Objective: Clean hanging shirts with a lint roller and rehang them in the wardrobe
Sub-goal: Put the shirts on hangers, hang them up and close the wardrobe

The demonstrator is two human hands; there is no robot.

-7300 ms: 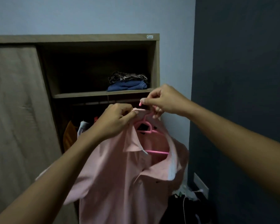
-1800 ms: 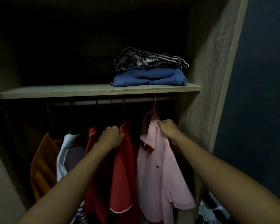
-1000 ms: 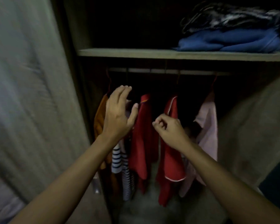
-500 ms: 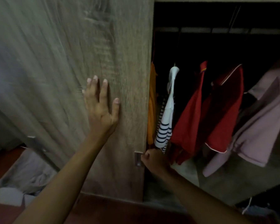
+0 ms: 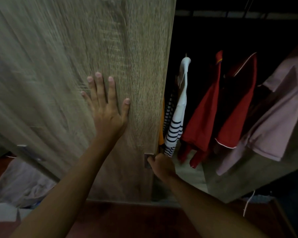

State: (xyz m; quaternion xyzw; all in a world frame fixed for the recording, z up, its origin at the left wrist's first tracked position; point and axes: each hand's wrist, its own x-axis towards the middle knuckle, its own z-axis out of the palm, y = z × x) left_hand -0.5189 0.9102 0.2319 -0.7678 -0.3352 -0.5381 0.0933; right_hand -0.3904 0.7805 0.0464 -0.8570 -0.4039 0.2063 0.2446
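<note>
The wooden sliding wardrobe door (image 5: pixel 141 69) fills the left and middle of the head view. My left hand (image 5: pixel 107 107) lies flat on it with fingers spread. Lower down, my right hand (image 5: pixel 160 164) is closed on the small metal door handle (image 5: pixel 147 160) at the door's right edge. Inside the dark wardrobe hang a pink shirt (image 5: pixel 279 114) at the far right, two red shirts (image 5: pixel 203 121) (image 5: pixel 237 114) beside it, and a white striped shirt (image 5: pixel 175 121) next to the door. An orange garment (image 5: pixel 162 124) peeks out behind the door edge. No lint roller is in view.
The hanging rail (image 5: pixel 230 14) runs across the top right. Light cloth (image 5: pixel 19 182) lies in a pile at the lower left beside a white box (image 5: pixel 2 213). A reddish-brown floor (image 5: pixel 127 219) lies below. The wardrobe's right side panel (image 5: pixel 248 182) slants at the lower right.
After hanging the pink shirt, both hands left the clothes. The left hand went flat on the door and the right took the handle. Since half a second ago the door covers more orange garment.
</note>
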